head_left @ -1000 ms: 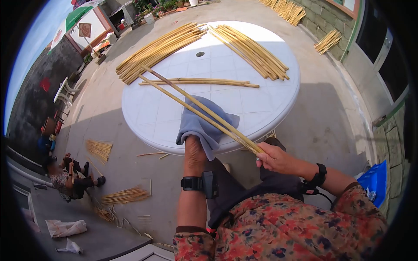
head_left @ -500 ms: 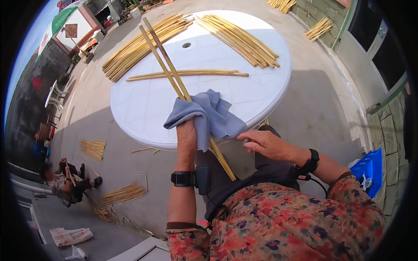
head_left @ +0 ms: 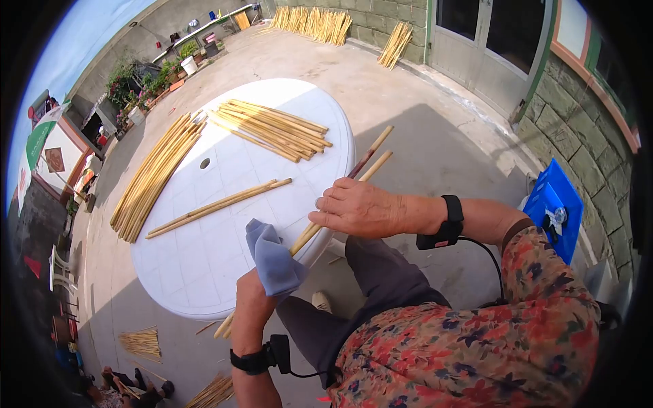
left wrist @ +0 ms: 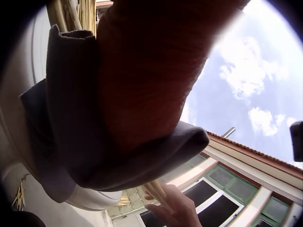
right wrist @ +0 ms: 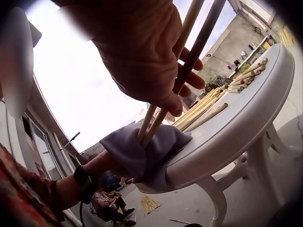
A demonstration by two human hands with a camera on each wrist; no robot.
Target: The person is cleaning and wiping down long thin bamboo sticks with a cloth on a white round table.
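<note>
My left hand grips a blue-grey cloth wrapped around two long yellowish cane-like sticks at the near edge of the white round table. To the right of the cloth, my right hand holds the same two sticks, thumb toward the cloth. Beyond that hand their ends slant up to the right, and one stick looks darker. The other ends come out below the left hand. In the left wrist view the cloth hides most of the left fingers.
On the table lie a long bundle, a second bundle and a separate pair of sticks. A blue crate stands at the right. More sticks lean on the far wall. Another person sits at the lower left.
The two sticks have swung from pointing away left to slanting up right. My right hand let go, then took hold of them again beside the cloth. The head view has turned right.
</note>
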